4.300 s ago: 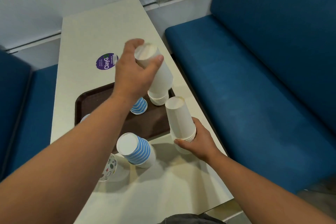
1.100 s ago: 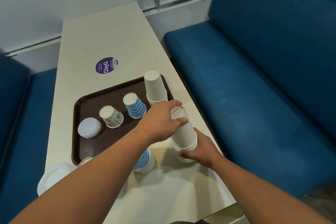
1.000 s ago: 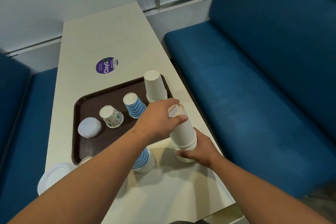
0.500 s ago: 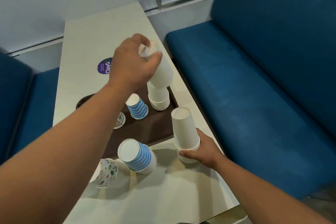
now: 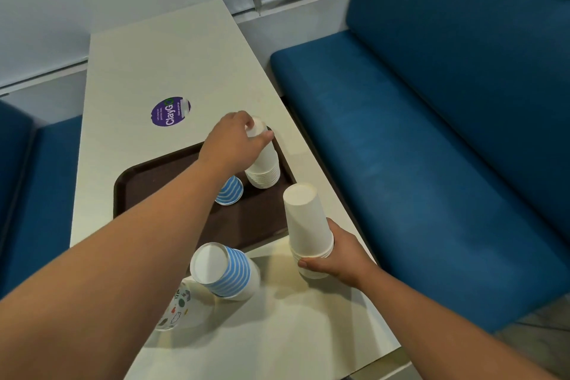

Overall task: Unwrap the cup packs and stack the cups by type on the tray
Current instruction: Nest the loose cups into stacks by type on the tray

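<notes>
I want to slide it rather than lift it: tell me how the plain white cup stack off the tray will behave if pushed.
Likely light: the white cup stack looks like thin paper. It stands tall on a narrow rim, so a push near the top could tip it; the right hand holds it low down. The nested cups may separate or lean, and a firm grip may dent them.
</notes>
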### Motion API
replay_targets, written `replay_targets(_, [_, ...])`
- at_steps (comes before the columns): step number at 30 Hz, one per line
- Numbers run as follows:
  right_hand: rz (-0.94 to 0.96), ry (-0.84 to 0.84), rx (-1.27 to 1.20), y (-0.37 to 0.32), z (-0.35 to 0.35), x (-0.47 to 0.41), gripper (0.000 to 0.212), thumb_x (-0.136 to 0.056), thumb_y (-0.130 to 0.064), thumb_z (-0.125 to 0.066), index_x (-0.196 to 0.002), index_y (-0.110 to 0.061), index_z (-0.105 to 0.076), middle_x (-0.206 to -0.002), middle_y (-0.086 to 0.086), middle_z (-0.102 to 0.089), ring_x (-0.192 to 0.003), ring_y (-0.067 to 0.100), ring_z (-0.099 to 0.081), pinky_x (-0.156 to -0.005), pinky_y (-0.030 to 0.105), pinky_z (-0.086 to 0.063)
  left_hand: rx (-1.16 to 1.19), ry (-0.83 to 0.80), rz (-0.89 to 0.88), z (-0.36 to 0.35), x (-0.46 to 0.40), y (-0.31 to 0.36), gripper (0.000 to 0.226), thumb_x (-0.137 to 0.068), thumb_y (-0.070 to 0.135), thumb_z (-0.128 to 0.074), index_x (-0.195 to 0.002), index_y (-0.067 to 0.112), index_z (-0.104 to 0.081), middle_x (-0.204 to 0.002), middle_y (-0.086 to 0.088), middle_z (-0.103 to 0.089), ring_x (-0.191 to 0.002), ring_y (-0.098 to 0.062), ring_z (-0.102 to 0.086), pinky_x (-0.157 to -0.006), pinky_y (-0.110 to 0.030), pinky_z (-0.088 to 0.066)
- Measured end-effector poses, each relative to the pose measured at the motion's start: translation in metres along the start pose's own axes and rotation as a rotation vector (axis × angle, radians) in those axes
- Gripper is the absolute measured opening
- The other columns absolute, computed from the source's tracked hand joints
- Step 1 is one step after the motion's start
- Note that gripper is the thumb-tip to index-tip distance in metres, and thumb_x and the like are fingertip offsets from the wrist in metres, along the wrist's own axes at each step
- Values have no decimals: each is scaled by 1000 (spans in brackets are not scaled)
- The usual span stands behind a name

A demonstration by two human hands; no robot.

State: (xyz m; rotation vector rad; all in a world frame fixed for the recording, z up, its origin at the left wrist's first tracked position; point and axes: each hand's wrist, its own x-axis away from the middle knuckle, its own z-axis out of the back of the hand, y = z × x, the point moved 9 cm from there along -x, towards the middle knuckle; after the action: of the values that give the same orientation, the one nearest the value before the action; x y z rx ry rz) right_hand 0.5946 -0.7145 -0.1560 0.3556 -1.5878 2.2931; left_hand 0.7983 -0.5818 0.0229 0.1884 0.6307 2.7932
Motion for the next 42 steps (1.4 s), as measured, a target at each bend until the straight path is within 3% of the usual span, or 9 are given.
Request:
replay_targets(4, [2, 2, 5, -1, 1, 1, 76, -49, -54, -90, -112, -54, -48, -109, -26, -64, -101, -2, -60, -86, 26, -51, 61, 137, -135, 24, 32, 25, 44, -89, 49, -61, -118, 16, -57, -126, -1, -54, -115, -20, -52, -92, -31, -39])
replay_targets(10, [3, -5, 19, -4, 1, 2, 81, -48, -53, -89, -119, -49, -49, -108, -21, -65, -101, -1, -59, -86, 31, -53, 74, -375, -184, -43, 92, 42, 60, -82, 47, -70, -135, 29, -49, -123, 9, -59, -106, -11, -58, -90, -24, -43])
replay_targets(14, [-9, -18, 5, -5, 2, 2, 88, -39, -59, -87, -118, -48, -49, -109, -20, -65, -102, 0, -60, -87, 31, -53, 109, -380, -124, -54, 99, 33, 46, -84, 44, -67, -127, 33, -54, -124, 6, -60, -108, -16, -58, -97, -37, -48])
replay_targets(20, [1, -2, 21, -6, 1, 4, 84, -40, -61, -83, -116, -46, -51, -109, -19, -66, -102, 4, -61, -88, 33, -53, 121, -349, -99, -52, 103, 34, 35, -87, 42, -66, -119, 30, -58, -117, 3, -60, -96, -19, -58, -89, -35, -49])
replay_targets(25, [10, 7, 8, -5, 2, 4, 79, -48, -59, -86, -118, -47, -51, -113, -17, -66, -105, 5, -61, -88, 32, -52, 200, -209, -92, -32, 100, 36, 33, -87, 42, -66, -116, 29, -60, -106, 9, -56, -93, -15, -55, -80, -26, -41])
replay_targets(29, [5, 0, -18, -4, 3, 4, 71, -55, -48, -90, -115, -48, -52, -112, -19, -66, -104, 2, -60, -85, 28, -51, 254, -93, -123, -5, 94, 39, 28, -83, 43, -69, -109, 34, -64, -106, 9, -62, -93, -14, -58, -81, -27, -46])
replay_targets(33, [-10, -13, -40, -3, 2, 4, 73, -51, -49, -90, -114, -49, -51, -111, -22, -65, -104, -1, -60, -82, 24, -49, 408, 154, -151, 51, 73, 38, 26, -76, 47, -67, -99, 37, -64, -106, 5, -66, -85, -12, -58, -79, -26, -48])
replay_targets(37, [-8, -10, -27, -2, 2, 2, 79, -49, -53, -89, -118, -45, -52, -112, -21, -64, -104, 3, -60, -87, 29, -51, 292, 383, -226, 96, 49, 44, 32, -81, 38, -65, -110, 25, -65, -112, 4, -61, -101, -12, -55, -88, -25, -42])
replay_targets(42, [-9, -20, -15, 0, 1, 1, 78, -50, -54, -90, -116, -49, -50, -112, -23, -63, -105, 3, -60, -91, 32, -52, 170, 350, -126, 83, 7, 31, 36, -86, 38, -63, -116, 19, -60, -120, -6, -59, -110, -22, -53, -85, -25, -38])
